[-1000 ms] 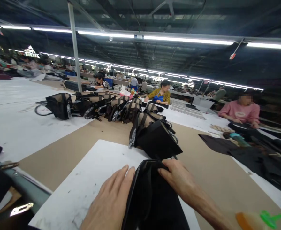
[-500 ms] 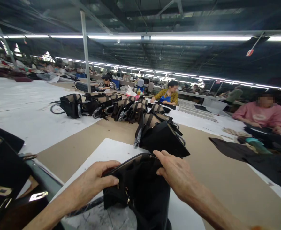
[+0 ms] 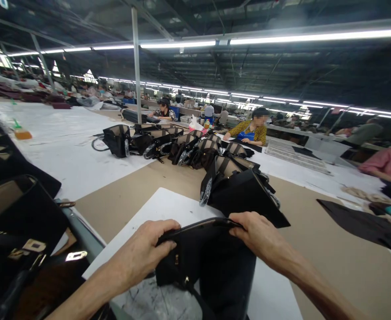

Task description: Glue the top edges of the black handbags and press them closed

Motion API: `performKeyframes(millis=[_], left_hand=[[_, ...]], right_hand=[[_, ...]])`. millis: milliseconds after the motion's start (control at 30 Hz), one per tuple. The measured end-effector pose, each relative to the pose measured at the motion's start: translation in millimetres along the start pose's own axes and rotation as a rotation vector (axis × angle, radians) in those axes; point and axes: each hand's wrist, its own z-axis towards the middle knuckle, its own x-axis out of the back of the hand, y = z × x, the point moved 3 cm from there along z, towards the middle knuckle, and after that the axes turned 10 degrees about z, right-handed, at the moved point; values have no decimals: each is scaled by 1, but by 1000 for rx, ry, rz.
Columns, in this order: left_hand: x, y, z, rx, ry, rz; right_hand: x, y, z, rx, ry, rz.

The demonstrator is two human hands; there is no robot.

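A black handbag (image 3: 222, 262) with small gold-coloured fittings stands in front of me at the near edge of a white board (image 3: 162, 204). My left hand (image 3: 149, 249) pinches its top rim at the left, thumb on the near face and fingers over the far side. At the right end of the same rim, my right hand (image 3: 253, 229) grips with the thumb below and the fingers on top. The bag's lower part runs out of the picture. Beneath it, on the left, lies a grey marbled surface (image 3: 158, 300).
Several black bags (image 3: 185, 149) with beige linings crowd the table beyond, the nearest one (image 3: 245, 195) just past my bag. More bags with gold clasps (image 3: 32, 244) sit at my left. Black fabric (image 3: 355, 222) lies right. A co-worker (image 3: 252, 126) sits across the table.
My right hand has closed its fingers and thumb on the rim, which is now pulled straighter between both hands. The view has turned somewhat to the left.
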Motion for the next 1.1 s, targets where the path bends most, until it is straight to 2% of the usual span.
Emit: performKeyframes(millis=[167, 233, 367, 433, 500, 667, 767, 867, 967, 1100], left_hand=[[1, -6, 4, -18, 8, -91], [-1, -7, 4, -31, 6, -156], [-6, -9, 0, -48, 14, -255], [-7, -9, -1, -49, 18, -270], [-7, -10, -2, -53, 25, -260], [-7, -11, -3, -63, 43, -249], [-8, -10, -4, -63, 56, -256], [-8, -10, -5, -68, 62, -268], [-8, -12, -5, -64, 77, -274], [-9, -15, -6, -62, 83, -285]], right_hand=[[0, 4, -2, 6, 0, -29], [0, 1, -2, 117, 58, -35], [1, -21, -8, 461, 252, -112], [-1, -35, -12, 568, 231, -95], [-3, -45, -14, 610, 123, -5], [-11, -54, -15, 544, -89, 143], [-17, -52, -14, 509, -182, 102], [-22, -51, -14, 551, -242, 7], [-28, -49, -11, 545, -227, -49], [-30, -50, -2, 366, -84, -111]])
